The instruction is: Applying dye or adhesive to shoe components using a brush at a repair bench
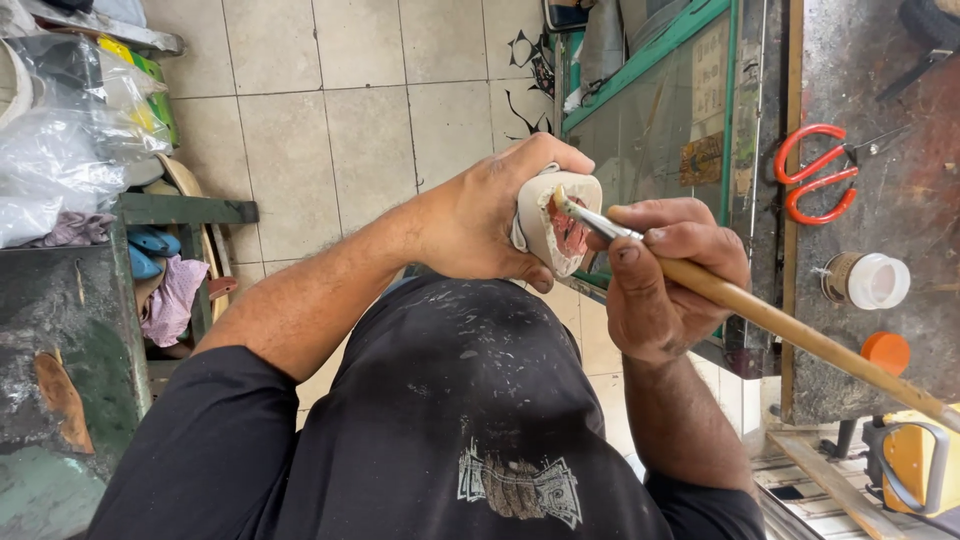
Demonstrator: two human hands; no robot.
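Head view, looking down over a black shirt at two bare hands raised in front of the chest. Left hand clamped around a small white shoe piece, fingers wrapped over its top, thumb underneath, open end turned toward the right hand. Right hand closed in a pencil grip on a long wooden brush, ferrule just past the fingertips, bristles touching the reddish patch inside the shoe piece. Handle running away from the right hand, down and outward past the wrist.

Progress, judged from this moment alone: reddish coating already spread over part of the inner face, white rim and outer wall bare; coating apparently under way, neither just begun nor finished. Cannot tell how much of the hidden side is covered.

Beyond the right hand, a dark stained workbench carrying red-handled scissors, a small open jar just nearer, and an orange lid nearer again. Yellow object at the bench's near edge. Between the hands and the bench, a green-framed glass case. Below and beyond the left hand, pale tiled floor. Out past the left elbow, a worn green shelf with plastic bags and scraps of cloth.
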